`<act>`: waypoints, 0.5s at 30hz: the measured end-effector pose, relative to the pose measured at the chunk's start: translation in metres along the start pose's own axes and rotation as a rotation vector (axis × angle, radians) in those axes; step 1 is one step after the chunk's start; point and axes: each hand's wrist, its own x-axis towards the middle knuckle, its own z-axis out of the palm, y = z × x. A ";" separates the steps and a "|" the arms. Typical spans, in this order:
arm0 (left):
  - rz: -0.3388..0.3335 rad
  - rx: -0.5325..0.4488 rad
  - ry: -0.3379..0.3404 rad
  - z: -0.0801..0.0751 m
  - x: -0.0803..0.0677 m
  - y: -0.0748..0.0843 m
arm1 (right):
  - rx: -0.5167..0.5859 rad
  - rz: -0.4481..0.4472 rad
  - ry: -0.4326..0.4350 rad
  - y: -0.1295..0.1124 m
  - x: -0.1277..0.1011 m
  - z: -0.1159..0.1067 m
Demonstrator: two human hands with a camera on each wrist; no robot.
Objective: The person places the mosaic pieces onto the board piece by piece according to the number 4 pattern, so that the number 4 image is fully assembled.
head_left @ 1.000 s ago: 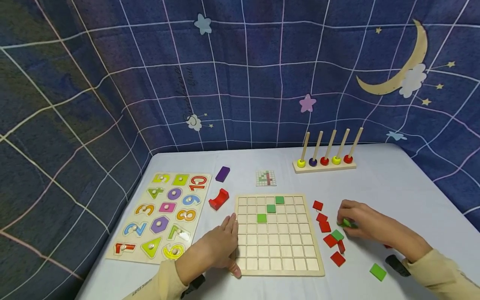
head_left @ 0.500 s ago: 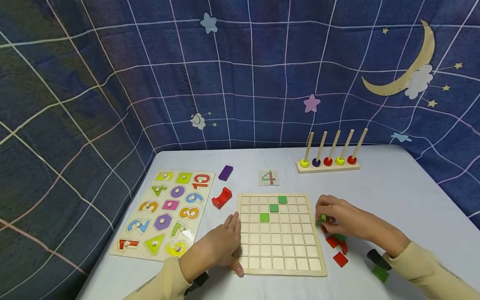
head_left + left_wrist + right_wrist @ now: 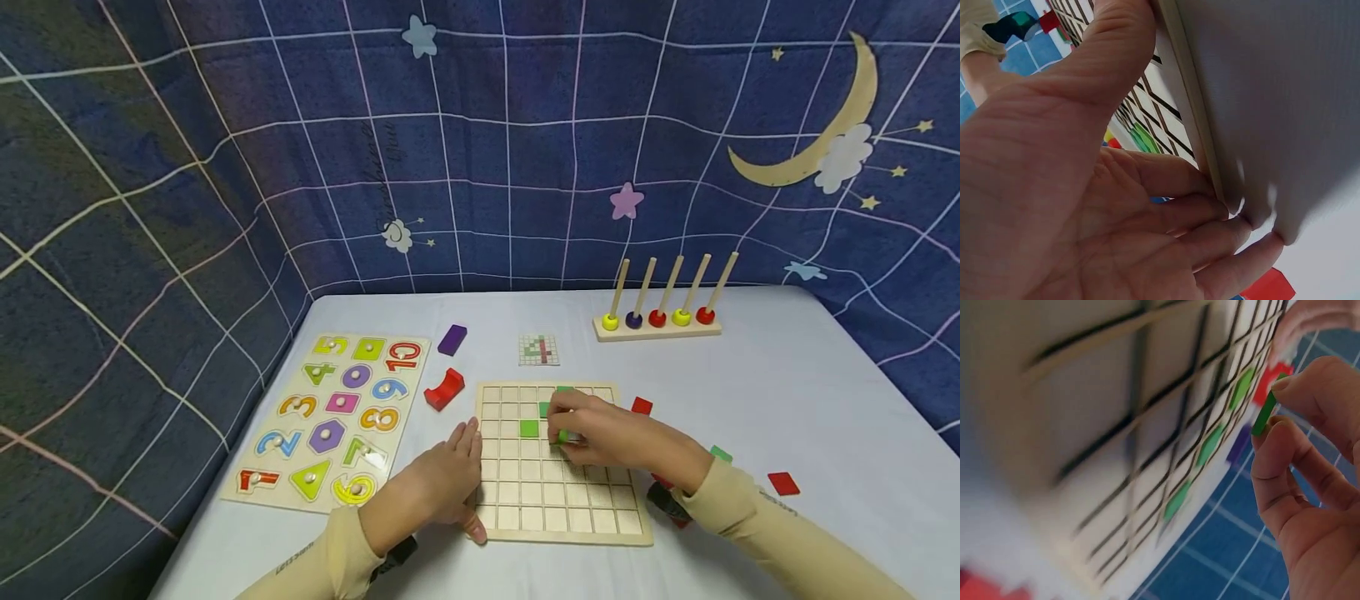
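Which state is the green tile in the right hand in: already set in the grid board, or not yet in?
Not yet in. The right hand pinches the green tile on edge, clear of the grid board.

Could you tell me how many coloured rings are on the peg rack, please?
5: one at the foot of each peg on the peg rack, left to right yellow, purple, red, yellow, red.

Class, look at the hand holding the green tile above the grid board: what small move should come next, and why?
Probably lower the green tile into an empty square. The right hand pinches it just above the grid board, three green tiles already lie in a diagonal, and the left hand steadies the board's edge.
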 end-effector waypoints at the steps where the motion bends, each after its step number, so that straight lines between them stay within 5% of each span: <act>1: -0.001 0.001 0.002 0.000 0.000 0.000 | 0.011 -0.009 -0.012 -0.002 0.006 0.002; 15: -0.005 0.009 -0.017 -0.001 0.000 0.000 | -0.006 0.053 -0.166 -0.019 0.057 0.030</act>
